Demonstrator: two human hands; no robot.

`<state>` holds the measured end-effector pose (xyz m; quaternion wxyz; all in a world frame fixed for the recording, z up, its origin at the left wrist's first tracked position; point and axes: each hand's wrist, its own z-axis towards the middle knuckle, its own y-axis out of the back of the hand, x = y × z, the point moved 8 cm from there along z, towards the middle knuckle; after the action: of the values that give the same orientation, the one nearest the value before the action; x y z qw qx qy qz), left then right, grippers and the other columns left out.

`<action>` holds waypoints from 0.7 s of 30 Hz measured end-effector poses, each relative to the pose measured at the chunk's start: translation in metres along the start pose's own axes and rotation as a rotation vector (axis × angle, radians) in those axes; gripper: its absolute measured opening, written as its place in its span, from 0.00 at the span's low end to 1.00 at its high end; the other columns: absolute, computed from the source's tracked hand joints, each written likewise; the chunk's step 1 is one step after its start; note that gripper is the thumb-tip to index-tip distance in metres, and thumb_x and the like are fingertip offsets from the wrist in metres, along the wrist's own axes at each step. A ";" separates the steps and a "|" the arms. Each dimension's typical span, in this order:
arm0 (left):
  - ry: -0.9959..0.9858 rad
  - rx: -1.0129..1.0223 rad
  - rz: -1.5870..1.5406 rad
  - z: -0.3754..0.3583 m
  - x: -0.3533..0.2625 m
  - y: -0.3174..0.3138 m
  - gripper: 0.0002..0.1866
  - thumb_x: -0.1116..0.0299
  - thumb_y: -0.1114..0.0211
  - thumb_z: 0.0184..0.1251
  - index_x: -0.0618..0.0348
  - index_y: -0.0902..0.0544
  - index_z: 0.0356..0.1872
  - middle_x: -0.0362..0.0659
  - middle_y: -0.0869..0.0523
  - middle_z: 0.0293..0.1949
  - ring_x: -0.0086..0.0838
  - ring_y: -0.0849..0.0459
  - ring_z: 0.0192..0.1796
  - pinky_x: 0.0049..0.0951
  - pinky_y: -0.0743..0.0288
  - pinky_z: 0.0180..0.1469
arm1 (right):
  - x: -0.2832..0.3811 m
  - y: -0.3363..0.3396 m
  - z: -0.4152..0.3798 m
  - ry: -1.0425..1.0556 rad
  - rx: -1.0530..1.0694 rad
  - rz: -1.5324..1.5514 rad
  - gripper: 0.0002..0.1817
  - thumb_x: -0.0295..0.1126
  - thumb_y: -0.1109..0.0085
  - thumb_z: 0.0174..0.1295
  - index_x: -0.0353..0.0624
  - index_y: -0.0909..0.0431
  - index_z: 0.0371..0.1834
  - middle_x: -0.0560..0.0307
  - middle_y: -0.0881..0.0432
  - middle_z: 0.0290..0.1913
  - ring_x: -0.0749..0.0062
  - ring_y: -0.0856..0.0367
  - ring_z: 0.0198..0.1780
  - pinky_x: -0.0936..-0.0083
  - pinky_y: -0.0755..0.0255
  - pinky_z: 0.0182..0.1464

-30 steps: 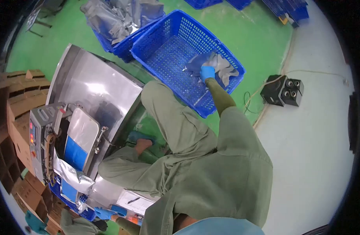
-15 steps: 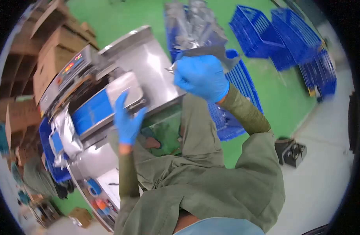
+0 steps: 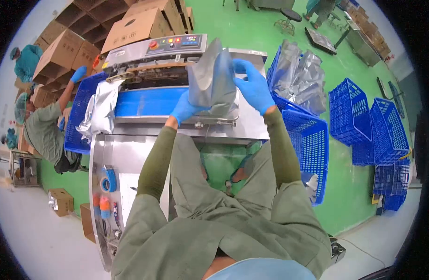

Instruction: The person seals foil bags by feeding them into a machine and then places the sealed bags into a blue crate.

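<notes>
A silver foil pouch (image 3: 210, 81) stands roughly upright between my two blue-gloved hands, in front of the band sealing machine (image 3: 153, 49). My left hand (image 3: 184, 109) is closed on the pouch's lower left side. At its upper right edge, my right hand (image 3: 254, 89) pinches the foil with thumb and fingers. Behind and left of the pouch runs the sealer's blue conveyor belt (image 3: 151, 101). The pouch covers part of the steel platform at the belt's right end. What is inside the pouch cannot be seen.
To the right, a blue crate (image 3: 270, 74) holds several foil pouches (image 3: 301, 77); another crate (image 3: 317, 135) stands nearer me. Left of the belt, a blue crate (image 3: 74, 126) holds foil pouches. Blue tape (image 3: 108, 182) lies on the steel side table (image 3: 130, 149). A co-worker (image 3: 51, 130) sits left.
My right hand has brought the foil pouch from beside the crates to above the machine's right end. My left hand, open before, has closed on it. The view has turned and shifted.
</notes>
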<state>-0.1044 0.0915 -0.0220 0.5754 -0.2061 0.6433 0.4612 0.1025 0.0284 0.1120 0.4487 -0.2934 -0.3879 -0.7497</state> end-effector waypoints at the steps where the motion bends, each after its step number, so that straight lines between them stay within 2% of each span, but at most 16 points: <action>1: 0.003 0.034 0.051 0.001 -0.004 0.001 0.36 0.64 0.21 0.48 0.61 0.27 0.59 0.42 0.18 0.52 0.24 0.21 0.50 0.29 0.24 0.54 | -0.009 -0.006 0.002 -0.031 0.032 -0.028 0.13 0.30 0.36 0.56 0.42 0.22 0.45 0.57 0.19 0.37 0.74 0.21 0.39 0.75 0.28 0.44; 3: 0.039 0.041 -0.039 -0.012 -0.027 0.010 0.28 0.67 0.26 0.53 0.61 0.25 0.56 0.41 0.17 0.51 0.24 0.21 0.49 0.29 0.24 0.53 | -0.020 -0.012 0.006 -0.088 0.100 -0.087 0.10 0.31 0.35 0.56 0.40 0.22 0.38 0.58 0.20 0.30 0.76 0.23 0.32 0.77 0.28 0.39; 4: 0.052 0.043 -0.083 -0.015 -0.042 0.018 0.25 0.69 0.28 0.56 0.62 0.24 0.55 0.41 0.17 0.50 0.23 0.21 0.48 0.29 0.24 0.53 | -0.017 -0.004 0.010 -0.046 0.081 -0.167 0.09 0.31 0.34 0.56 0.39 0.23 0.35 0.58 0.21 0.28 0.77 0.25 0.30 0.77 0.29 0.37; 6: -0.092 -0.074 -0.049 -0.023 -0.087 0.048 0.20 0.70 0.34 0.61 0.61 0.24 0.54 0.42 0.17 0.49 0.27 0.19 0.47 0.29 0.23 0.50 | -0.008 0.011 0.008 0.019 0.045 -0.326 0.11 0.31 0.33 0.56 0.37 0.26 0.28 0.59 0.23 0.23 0.78 0.30 0.25 0.78 0.31 0.32; 7: -0.153 -0.132 -0.036 -0.030 -0.101 0.057 0.17 0.71 0.37 0.63 0.61 0.24 0.53 0.43 0.16 0.48 0.29 0.18 0.46 0.29 0.23 0.48 | -0.007 0.014 0.006 0.008 0.024 -0.235 0.15 0.31 0.31 0.55 0.36 0.29 0.25 0.56 0.24 0.23 0.78 0.32 0.24 0.78 0.34 0.29; 10: -0.235 -0.133 0.305 -0.029 -0.117 0.053 0.11 0.70 0.40 0.65 0.57 0.22 0.47 0.43 0.17 0.41 0.38 0.18 0.41 0.30 0.22 0.42 | 0.012 0.022 -0.004 0.202 -0.077 -0.337 0.12 0.36 0.33 0.57 0.39 0.24 0.29 0.49 0.25 0.22 0.60 0.27 0.23 0.69 0.31 0.28; 11: -0.435 -0.280 0.733 -0.031 -0.122 0.062 0.05 0.68 0.40 0.65 0.54 0.22 0.40 0.44 0.19 0.34 0.44 0.20 0.35 0.34 0.24 0.37 | 0.005 0.023 -0.007 0.315 -0.081 -0.379 0.09 0.29 0.31 0.55 0.39 0.23 0.30 0.55 0.23 0.24 0.72 0.26 0.24 0.75 0.33 0.26; 14: -0.677 -0.279 1.130 -0.044 -0.120 0.063 0.03 0.68 0.41 0.66 0.54 0.24 0.35 0.42 0.22 0.27 0.43 0.21 0.31 0.38 0.24 0.35 | 0.013 0.030 -0.032 0.534 -0.102 -0.640 0.07 0.27 0.32 0.55 0.42 0.19 0.35 0.56 0.20 0.28 0.71 0.21 0.27 0.74 0.31 0.28; 15: -0.729 -0.352 1.048 -0.053 -0.127 0.065 0.06 0.67 0.40 0.67 0.56 0.20 0.39 0.42 0.19 0.29 0.41 0.20 0.30 0.34 0.24 0.35 | 0.010 0.033 -0.036 0.588 -0.091 -0.511 0.10 0.25 0.33 0.55 0.44 0.17 0.40 0.56 0.17 0.33 0.72 0.19 0.30 0.75 0.29 0.29; 18: -0.693 -0.590 0.345 -0.049 -0.114 0.066 0.10 0.65 0.38 0.67 0.57 0.16 0.44 0.43 0.15 0.33 0.32 0.18 0.30 0.28 0.25 0.34 | 0.012 0.030 -0.029 0.419 -0.216 -0.226 0.10 0.26 0.34 0.57 0.44 0.16 0.43 0.57 0.16 0.34 0.76 0.20 0.29 0.78 0.30 0.31; 19: -0.459 -0.619 0.139 -0.045 -0.098 0.065 0.12 0.66 0.37 0.67 0.60 0.15 0.46 0.42 0.14 0.31 0.21 0.22 0.29 0.24 0.29 0.31 | 0.007 0.030 -0.030 0.297 -0.223 -0.196 0.09 0.27 0.35 0.58 0.43 0.16 0.43 0.57 0.16 0.33 0.78 0.22 0.28 0.78 0.30 0.31; 21: -0.281 -0.593 -0.052 -0.032 -0.091 0.063 0.10 0.66 0.37 0.66 0.63 0.15 0.41 0.39 0.18 0.26 0.17 0.26 0.28 0.24 0.32 0.30 | -0.004 0.031 -0.030 0.071 -0.245 -0.136 0.08 0.27 0.36 0.60 0.42 0.16 0.42 0.57 0.16 0.32 0.80 0.24 0.27 0.80 0.31 0.31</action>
<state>-0.1494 0.0718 0.0820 0.5851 -0.3151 0.3897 0.6376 0.1291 -0.0043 0.1034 0.3711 -0.2922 -0.2962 -0.8301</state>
